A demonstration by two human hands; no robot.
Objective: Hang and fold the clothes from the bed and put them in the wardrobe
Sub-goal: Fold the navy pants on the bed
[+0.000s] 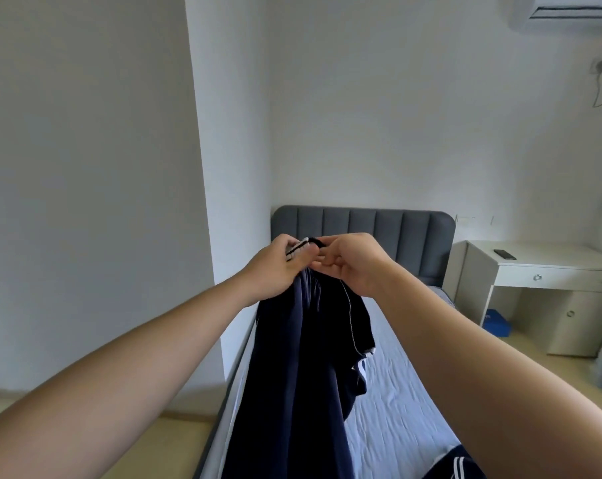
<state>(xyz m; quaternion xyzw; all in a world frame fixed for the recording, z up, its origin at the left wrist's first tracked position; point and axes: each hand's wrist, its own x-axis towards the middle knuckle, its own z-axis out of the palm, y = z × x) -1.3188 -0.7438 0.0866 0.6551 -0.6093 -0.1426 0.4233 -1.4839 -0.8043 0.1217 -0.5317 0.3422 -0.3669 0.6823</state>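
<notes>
A dark navy garment with white stripes was gripped at frame centre by the left hand and right hand, hanging down crumpled.

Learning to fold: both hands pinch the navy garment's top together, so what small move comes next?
Probably draw the left hand and right hand apart to spread the garment; it hangs bunched from one spot above the bed.
</notes>
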